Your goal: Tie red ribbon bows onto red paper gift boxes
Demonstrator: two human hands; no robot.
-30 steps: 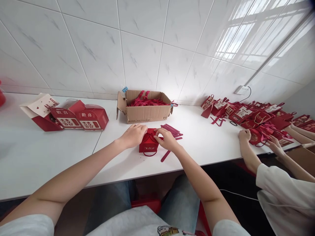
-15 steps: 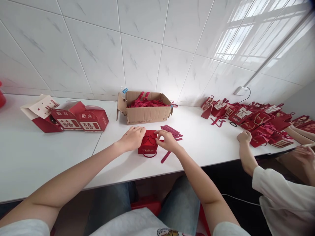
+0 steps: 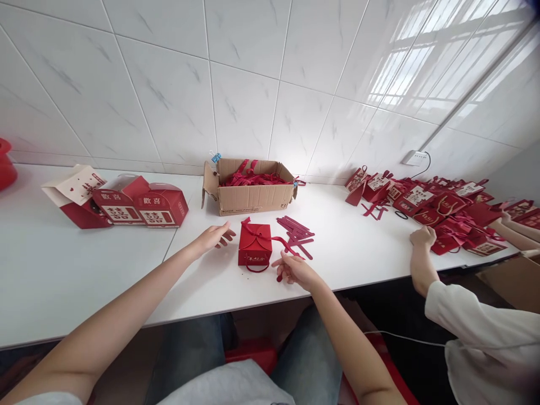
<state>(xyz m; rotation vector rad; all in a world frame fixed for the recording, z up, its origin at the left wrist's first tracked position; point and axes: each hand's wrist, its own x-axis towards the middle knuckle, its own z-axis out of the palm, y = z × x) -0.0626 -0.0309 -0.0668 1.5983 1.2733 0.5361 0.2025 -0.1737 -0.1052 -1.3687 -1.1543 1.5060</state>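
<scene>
A small red gift box with a petal-fold top and a red cord handle stands on the table in front of me. A red ribbon runs over its top, one end sticking up at the back left and the other trailing right. My left hand is off the box to its left, fingers apart and holding nothing. To the right of the box, my right hand has its fingers curled around a dark red strip; only the strip's rounded end shows.
More dark red strips lie behind my right hand. A cardboard box of red ribbons stands by the wall. Red-and-white boxes sit at left. A pile of red gift boxes fills the right, where a co-worker's hand rests.
Both hands have let go of the gift box's top. The left moved away leftward; the right came down and toward me onto the strip. The ribbon now lies loose across the box.
</scene>
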